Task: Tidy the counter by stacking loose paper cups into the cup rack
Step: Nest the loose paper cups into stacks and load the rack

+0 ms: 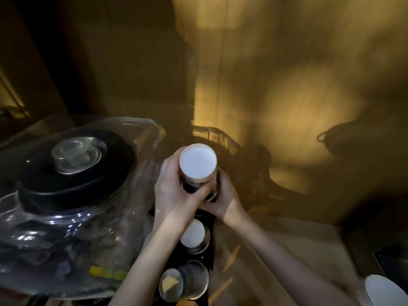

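Paper cups (198,167), nested upside down in a stack, sit between both hands above the far slot of the black cup rack (210,224). I see the left hand's (174,191) fingers (202,191) wrapped across the stack's front; the right hand (225,195) presses in from the opposite side, its fingers mostly hidden. I judge the two-sided grip keeps the stack plumb while it seats. Nearer slots hold a white-bottomed stack (192,236) and clear cups (184,281). A plastic-wrapped black appliance (75,171) crowds the left forearm. More white cups (384,291) wait at lower right on the dim desk (276,250).
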